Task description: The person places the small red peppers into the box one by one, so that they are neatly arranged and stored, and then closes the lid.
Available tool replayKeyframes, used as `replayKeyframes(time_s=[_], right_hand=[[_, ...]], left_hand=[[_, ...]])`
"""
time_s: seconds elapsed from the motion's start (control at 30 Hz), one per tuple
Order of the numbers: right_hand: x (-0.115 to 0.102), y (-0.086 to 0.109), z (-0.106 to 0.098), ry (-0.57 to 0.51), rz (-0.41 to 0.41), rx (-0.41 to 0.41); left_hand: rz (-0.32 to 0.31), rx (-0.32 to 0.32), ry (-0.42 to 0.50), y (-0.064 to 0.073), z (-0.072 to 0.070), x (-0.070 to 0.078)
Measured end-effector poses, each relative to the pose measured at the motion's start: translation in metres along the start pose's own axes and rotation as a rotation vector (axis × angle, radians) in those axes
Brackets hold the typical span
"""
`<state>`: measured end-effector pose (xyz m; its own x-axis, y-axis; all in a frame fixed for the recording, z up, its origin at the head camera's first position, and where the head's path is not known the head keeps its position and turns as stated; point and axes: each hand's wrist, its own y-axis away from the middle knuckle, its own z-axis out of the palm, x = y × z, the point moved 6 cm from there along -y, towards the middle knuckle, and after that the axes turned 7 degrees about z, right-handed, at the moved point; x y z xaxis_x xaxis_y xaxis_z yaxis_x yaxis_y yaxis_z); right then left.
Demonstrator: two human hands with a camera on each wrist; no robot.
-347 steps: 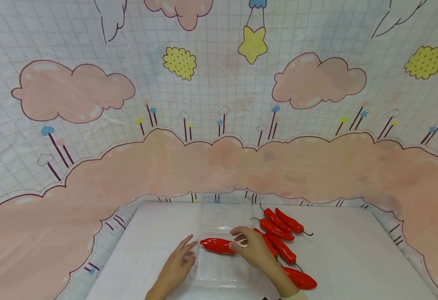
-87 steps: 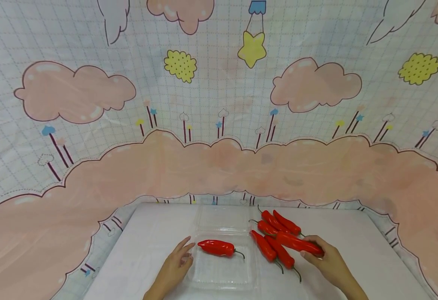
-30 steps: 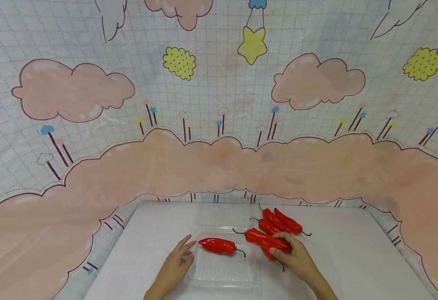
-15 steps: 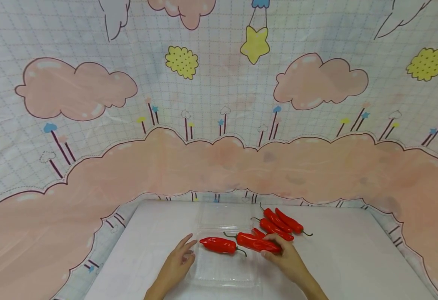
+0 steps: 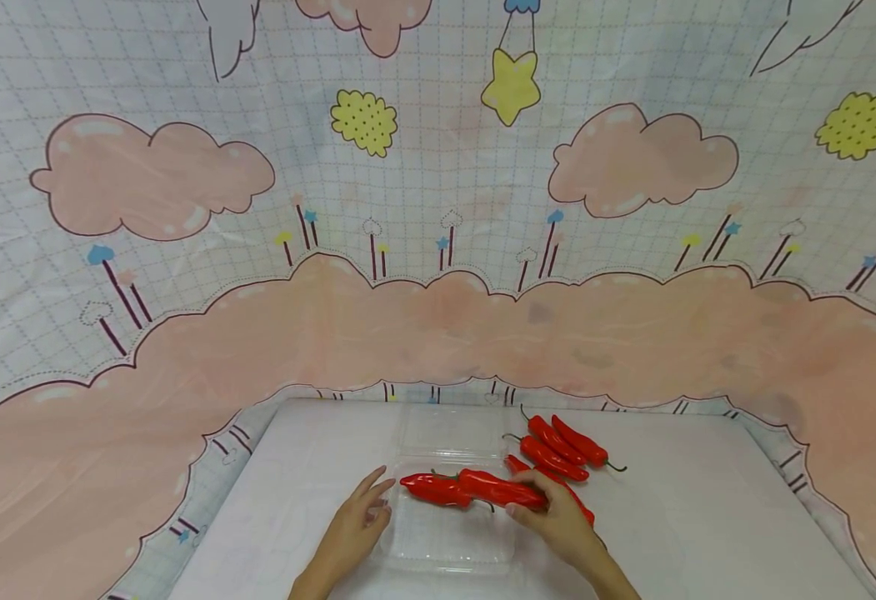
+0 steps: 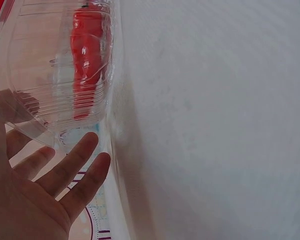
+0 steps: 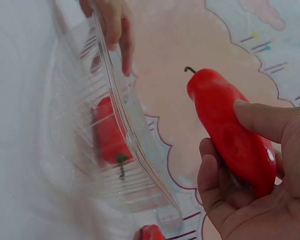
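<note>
While the flat left hand (image 5: 352, 527) steadies the clear plastic clamshell tray (image 5: 445, 546) at nine o'clock, the right hand (image 5: 553, 521), fingers curled round a glossy red chilli pepper (image 5: 501, 489), does best lowering it beside the red pepper already inside (image 5: 433, 489).

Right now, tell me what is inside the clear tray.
One red pepper lies in the tray. The right hand holds a second pepper over it, hiding the first one's stem end.

Red peppers (image 5: 553, 454), clear tray (image 5: 448, 542) (pink-cloud backdrop (image 5: 438, 325))
</note>
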<state>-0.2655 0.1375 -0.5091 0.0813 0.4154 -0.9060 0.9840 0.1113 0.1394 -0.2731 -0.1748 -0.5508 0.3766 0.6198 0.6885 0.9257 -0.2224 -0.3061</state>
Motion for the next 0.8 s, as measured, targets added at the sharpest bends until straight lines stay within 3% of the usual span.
replayKeyframes(time_s=[0.23,0.5,0.8], right_hand=[[0.0,-0.002,0.008,0.018,0.031,-0.006],[-0.009,-0.004,0.019,-0.017,0.008,-0.043],[-0.014,-0.007,0.031,0.05,0.001,-0.02]], left_hand=[[-0.002,-0.006,0.001,-0.001,0.001,0.0],[-0.003,0.01,-0.008,-0.001,0.0,0.002],[-0.004,0.0,-0.009,-0.001,0.001,0.002]])
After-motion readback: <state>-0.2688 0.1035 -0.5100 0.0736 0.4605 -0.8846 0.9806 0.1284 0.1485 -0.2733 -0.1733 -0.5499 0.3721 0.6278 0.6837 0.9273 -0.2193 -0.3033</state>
